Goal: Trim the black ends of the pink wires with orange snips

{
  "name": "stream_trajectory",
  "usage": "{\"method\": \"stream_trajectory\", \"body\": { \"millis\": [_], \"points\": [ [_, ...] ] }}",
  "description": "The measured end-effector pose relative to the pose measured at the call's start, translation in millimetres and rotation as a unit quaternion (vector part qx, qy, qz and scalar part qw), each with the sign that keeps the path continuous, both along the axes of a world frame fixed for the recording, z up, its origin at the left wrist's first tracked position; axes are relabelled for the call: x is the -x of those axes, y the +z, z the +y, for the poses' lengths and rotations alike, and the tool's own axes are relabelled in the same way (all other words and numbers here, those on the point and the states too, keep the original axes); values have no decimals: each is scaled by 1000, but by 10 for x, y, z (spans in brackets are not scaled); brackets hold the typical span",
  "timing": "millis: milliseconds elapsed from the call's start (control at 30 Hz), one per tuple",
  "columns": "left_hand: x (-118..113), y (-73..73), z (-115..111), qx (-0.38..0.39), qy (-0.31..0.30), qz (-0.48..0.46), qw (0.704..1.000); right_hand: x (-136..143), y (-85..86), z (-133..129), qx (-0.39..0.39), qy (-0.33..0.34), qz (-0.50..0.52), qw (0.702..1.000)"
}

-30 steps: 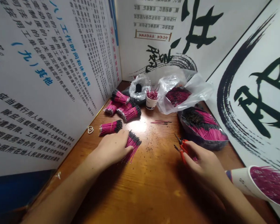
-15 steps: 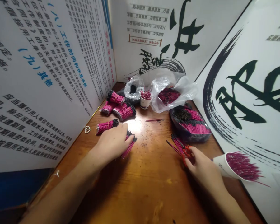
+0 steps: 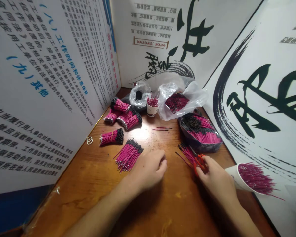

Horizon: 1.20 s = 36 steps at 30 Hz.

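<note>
My right hand grips red-handled scissors, their blades pointing away to the upper left. Against them lies a small fan of pink wires with black ends; whether my fingers also touch these wires is hidden. My left hand is over the middle of the table, its fingers loosely curled and no wire sticking out of them. Just left of it lies a loose pile of pink wires with black ends. A bundle of such wires rests farther left.
Banded wire bundles are stacked at the back left. Behind stand a paper cup of wires and clear plastic bags. A dark bag of wires sits right, near a tilted cup. Rubber bands lie left. Printed panels enclose the table.
My left hand has moved right and nearer, off the loose pile of wires, which now lies uncovered. My right hand stays nearly in place with the scissors. The view has shifted slightly.
</note>
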<state>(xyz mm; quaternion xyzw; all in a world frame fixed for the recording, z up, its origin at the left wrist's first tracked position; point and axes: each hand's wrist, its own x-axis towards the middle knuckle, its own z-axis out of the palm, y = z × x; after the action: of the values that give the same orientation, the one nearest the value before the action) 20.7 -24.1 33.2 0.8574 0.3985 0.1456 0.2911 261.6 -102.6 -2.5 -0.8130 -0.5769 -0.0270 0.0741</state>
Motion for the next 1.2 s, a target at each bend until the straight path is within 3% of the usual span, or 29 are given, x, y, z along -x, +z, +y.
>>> {"method": "stream_trajectory", "body": {
  "millis": [167, 367, 500, 633, 733, 767, 900, 1067, 1200],
  "points": [
    [6, -188, -16, 26, -45, -69, 996, 47, -9, 66, -18, -19, -5, 1000],
    [3, -223, -20, 40, -59, -78, 994, 142, -97, 56, -32, 66, 75, 994],
    [-13, -239, -45, 61, -73, -89, 991, 175, -98, 72, -38, 76, 104, 991],
    [-28, -275, -44, 133, -24, -163, 977, 276, -16, 144, -51, 110, 178, 977],
    [-51, -313, -14, 209, 53, -293, 931, 453, 77, 249, -48, 172, 271, 946],
    [-59, -324, -1, 225, 75, -336, 912, 523, 106, 292, -54, 196, 353, 913],
    [-64, -343, 50, 238, 134, -421, 865, 762, 156, 443, -54, 237, 404, 882],
    [-18, -325, 93, 284, 138, -431, 845, 791, 67, 463, -63, 225, 416, 879],
    [28, -301, 125, 274, 120, -413, 860, 669, 41, 425, -59, 233, 383, 892]
  ]
}}
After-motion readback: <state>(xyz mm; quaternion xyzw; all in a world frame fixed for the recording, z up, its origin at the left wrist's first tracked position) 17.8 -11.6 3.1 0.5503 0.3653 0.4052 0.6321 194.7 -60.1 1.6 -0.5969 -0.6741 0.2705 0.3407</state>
